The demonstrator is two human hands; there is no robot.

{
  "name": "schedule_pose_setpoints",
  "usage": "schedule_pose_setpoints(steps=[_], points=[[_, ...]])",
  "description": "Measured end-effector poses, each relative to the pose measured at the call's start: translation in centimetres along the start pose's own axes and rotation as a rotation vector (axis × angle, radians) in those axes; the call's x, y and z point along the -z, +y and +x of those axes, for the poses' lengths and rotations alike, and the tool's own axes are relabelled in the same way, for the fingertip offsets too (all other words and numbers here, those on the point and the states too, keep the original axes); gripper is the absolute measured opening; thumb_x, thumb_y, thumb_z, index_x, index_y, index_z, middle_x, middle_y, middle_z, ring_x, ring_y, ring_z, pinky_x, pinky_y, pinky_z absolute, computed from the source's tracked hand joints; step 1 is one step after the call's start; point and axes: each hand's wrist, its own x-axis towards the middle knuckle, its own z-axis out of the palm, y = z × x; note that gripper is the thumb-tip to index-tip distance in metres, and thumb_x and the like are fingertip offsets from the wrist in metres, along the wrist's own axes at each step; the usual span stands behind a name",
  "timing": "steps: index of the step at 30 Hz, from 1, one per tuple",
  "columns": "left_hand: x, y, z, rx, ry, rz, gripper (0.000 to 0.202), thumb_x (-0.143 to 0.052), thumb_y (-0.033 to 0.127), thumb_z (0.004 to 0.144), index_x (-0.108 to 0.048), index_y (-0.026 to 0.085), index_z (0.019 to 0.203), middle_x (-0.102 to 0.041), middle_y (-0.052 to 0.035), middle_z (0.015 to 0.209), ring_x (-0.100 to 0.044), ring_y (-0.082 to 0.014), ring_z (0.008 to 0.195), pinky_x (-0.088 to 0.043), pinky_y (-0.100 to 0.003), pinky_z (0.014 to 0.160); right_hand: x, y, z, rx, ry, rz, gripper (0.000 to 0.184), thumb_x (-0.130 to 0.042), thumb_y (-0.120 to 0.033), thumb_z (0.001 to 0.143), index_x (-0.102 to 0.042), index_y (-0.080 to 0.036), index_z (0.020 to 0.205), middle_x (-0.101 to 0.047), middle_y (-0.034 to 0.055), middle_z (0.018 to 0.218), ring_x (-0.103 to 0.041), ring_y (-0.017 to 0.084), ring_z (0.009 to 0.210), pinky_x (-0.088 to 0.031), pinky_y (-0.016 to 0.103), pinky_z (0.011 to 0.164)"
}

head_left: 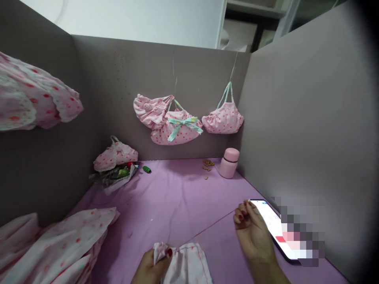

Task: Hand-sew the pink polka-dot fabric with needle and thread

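Observation:
At the bottom middle, my left hand pinches the gathered top edge of a small white and pink cloth piece. A red thread runs taut from that edge up to my right hand. The fingers of my right hand are curled together on the thread's far end, raised over the purple tabletop. Whether a needle sits between those fingertips is too small to make out. Just behind my right hand lies a phone with a lit screen.
Pink dotted fabric is heaped at the lower left, with more dotted cloth above. Small dotted cloth pieces hang on the back partition. A pink flask stands at the back right, near scattered nuts. A plastic bag lies back left.

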Motion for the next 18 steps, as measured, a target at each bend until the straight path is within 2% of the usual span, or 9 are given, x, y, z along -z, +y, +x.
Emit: schedule_pose_setpoints(steps=[2, 4, 6, 8, 14, 18], points=[[0.1, 0.0, 0.0, -0.003, -0.003, 0.01, 0.026, -0.065, 0.04, 0.065, -0.058, 0.015, 0.062, -0.05, 0.0027, 0.058, -0.043, -0.0148, 0.061, -0.036, -0.025, 0.059, 0.6, -0.5, 0.6, 0.079, 0.045, 0.001, 0.032, -0.085, -0.024, 0.053, -0.061, -0.019, 0.073, -0.056, -0.0104, 0.054, -0.051, 0.005, 0.047, -0.046, 0.012, 0.044], [0.1, 0.0, 0.0, -0.003, -0.001, 0.022, 0.024, -0.065, 0.039, 0.065, -0.057, 0.016, 0.06, -0.05, 0.0027, 0.058, -0.043, -0.015, 0.06, -0.036, -0.026, 0.059, 1.0, -0.8, 1.0, 0.153, 0.078, -0.007, 0.029, -0.085, -0.025, 0.054, -0.061, -0.02, 0.071, -0.057, -0.0103, 0.056, -0.056, 0.006, 0.054, -0.052, 0.017, 0.059], [0.2, -0.2, 0.1, -0.001, 0.004, 0.028, 0.024, -0.066, 0.038, 0.064, -0.055, 0.017, 0.059, -0.05, 0.003, 0.058, -0.044, -0.0151, 0.06, -0.035, -0.025, 0.059, 1.2, -1.0, 1.1, 0.212, 0.096, -0.015, 0.026, -0.083, -0.025, 0.056, -0.062, -0.02, 0.071, -0.059, -0.01, 0.059, -0.059, 0.007, 0.061, -0.052, 0.02, 0.075], [0.3, -0.4, 0.2, -0.006, 0.0, 0.02, 0.025, -0.065, 0.04, 0.064, -0.054, 0.018, 0.058, -0.05, 0.0035, 0.057, -0.043, -0.0149, 0.06, -0.036, -0.025, 0.059, 1.2, -0.9, 1.0, 0.261, 0.104, -0.023, 0.023, -0.082, -0.024, 0.059, -0.063, -0.02, 0.072, -0.06, -0.0097, 0.061, -0.06, 0.008, 0.066, -0.049, 0.022, 0.083], [0.3, -0.6, 0.2, 0.006, 0.024, -0.007, 0.026, -0.068, 0.04, 0.061, -0.055, 0.017, 0.061, -0.052, 0.0028, 0.059, -0.045, -0.0157, 0.062, -0.037, -0.026, 0.061, 0.6, 0.0, 0.2, 0.357, 0.055, -0.087, 0.022, -0.08, -0.025, 0.065, -0.064, -0.021, 0.079, -0.062, -0.0086, 0.067, -0.059, 0.01, 0.068, -0.045, 0.029, 0.086], [0.2, -0.1, 0.1, 0.007, 0.014, 0.011, 0.031, -0.068, 0.046, 0.061, -0.055, 0.017, 0.06, -0.048, 0.003, 0.058, -0.043, -0.0153, 0.06, -0.036, -0.026, 0.06, 0.5, 0.3, -0.1, 0.411, 0.036, -0.168, 0.021, -0.078, -0.029, 0.071, -0.061, -0.024, 0.082, -0.061, -0.0081, 0.072, -0.058, 0.01, 0.072, -0.044, 0.028, 0.086]])
